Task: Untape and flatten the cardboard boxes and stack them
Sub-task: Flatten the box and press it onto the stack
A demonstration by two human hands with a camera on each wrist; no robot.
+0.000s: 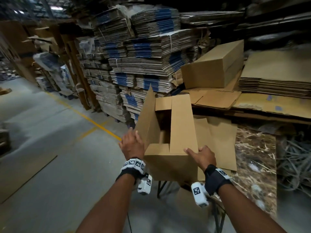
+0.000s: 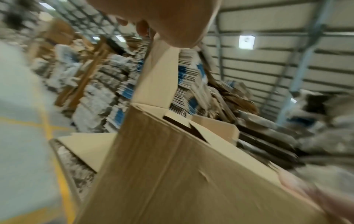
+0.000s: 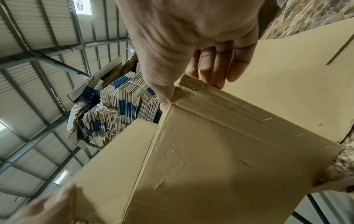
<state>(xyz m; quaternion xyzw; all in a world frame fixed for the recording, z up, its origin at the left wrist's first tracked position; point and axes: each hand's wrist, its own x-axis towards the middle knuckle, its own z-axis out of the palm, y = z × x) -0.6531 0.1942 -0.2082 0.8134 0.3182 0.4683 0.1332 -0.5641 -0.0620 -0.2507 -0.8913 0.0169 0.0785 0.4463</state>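
Both hands' grip (image 1: 168, 148) on opened box (image 1: 170, 163), between them.

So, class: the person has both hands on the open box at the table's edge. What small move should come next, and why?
Probably push the two held sides toward each other so the open box starts to collapse flat. Its top flaps already stand open, the left hand holds the left flap, and the right hand has its grip on the near right corner, by the stapled seam.
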